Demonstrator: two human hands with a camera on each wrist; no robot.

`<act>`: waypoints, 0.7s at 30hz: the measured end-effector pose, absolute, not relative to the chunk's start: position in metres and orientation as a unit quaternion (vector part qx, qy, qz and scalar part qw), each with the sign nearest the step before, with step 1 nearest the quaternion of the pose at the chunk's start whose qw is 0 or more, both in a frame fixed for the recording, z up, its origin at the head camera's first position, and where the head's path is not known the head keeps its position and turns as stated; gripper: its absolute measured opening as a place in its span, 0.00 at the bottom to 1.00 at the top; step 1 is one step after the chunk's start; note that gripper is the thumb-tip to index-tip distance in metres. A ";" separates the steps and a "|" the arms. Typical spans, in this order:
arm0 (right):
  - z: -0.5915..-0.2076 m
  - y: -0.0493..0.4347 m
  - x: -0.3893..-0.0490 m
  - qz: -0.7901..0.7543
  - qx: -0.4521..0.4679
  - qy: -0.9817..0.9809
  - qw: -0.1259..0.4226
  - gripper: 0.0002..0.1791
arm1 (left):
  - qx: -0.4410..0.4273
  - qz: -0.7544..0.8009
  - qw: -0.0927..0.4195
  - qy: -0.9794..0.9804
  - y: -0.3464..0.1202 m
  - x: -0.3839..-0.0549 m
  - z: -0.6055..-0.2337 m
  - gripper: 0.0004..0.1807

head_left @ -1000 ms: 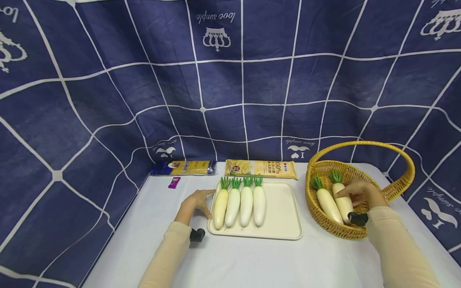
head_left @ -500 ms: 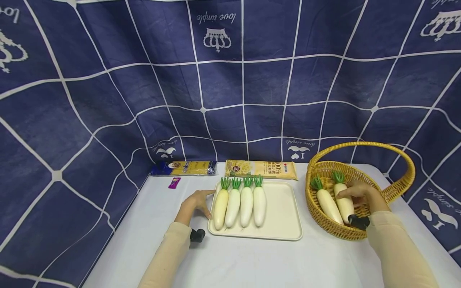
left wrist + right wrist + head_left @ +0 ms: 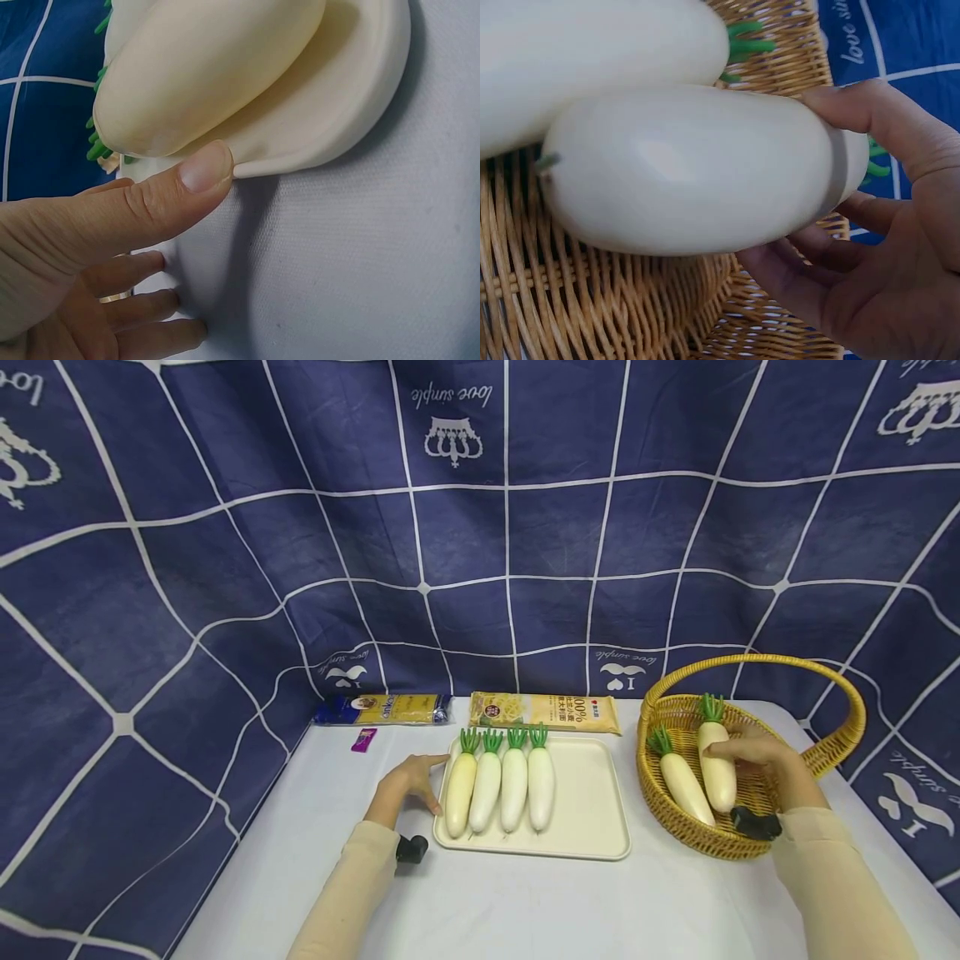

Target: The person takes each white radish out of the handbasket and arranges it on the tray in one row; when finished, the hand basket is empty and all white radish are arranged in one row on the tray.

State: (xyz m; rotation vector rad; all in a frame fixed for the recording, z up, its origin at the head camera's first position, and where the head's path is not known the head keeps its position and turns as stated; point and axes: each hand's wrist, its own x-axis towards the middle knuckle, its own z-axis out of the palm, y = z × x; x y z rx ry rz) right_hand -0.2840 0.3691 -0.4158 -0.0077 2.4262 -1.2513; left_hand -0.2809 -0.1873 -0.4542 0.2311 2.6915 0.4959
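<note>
A toy white radish (image 3: 717,772) with green leaves is gripped by my right hand (image 3: 761,756) inside the wicker basket (image 3: 678,835). In the right wrist view, the thumb lies along one side of this radish (image 3: 690,169) and the fingers curl under the other. A second radish (image 3: 686,789) lies beside it in the basket. My left hand (image 3: 411,781) is at the left edge of the cream tray (image 3: 588,802), its thumb (image 3: 206,169) at the rim and its other fingers loosely extended. Several radishes lie side by side on the tray, the leftmost one (image 3: 460,797) yellower.
A tall handle (image 3: 750,658) arches over the basket. Behind the tray lie a yellow noodle packet (image 3: 543,712) and a blue-and-gold packet (image 3: 382,709). One small purple wrapped sweet (image 3: 363,740) sits at the left. Dark blue cloth (image 3: 547,543) hangs behind the white table.
My right hand has shifted slightly up and to the right with the gripped radish, which now stands apart from its neighbour's leafy end. The left hand has stayed still.
</note>
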 end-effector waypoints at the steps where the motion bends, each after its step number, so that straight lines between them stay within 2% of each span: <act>1: -0.414 0.368 -0.283 -0.453 -0.002 0.868 0.202 0.49 | 0.083 0.178 0.196 0.961 -0.187 -0.281 -0.454 0.60; 16: -0.399 0.359 -0.270 -0.468 -0.018 0.875 0.121 0.45 | 0.086 0.168 0.195 0.962 -0.187 -0.282 -0.455 0.60; 21: -0.394 0.356 -0.262 -0.484 -0.018 0.868 0.111 0.47 | 0.085 0.170 0.197 0.962 -0.187 -0.282 -0.455 0.60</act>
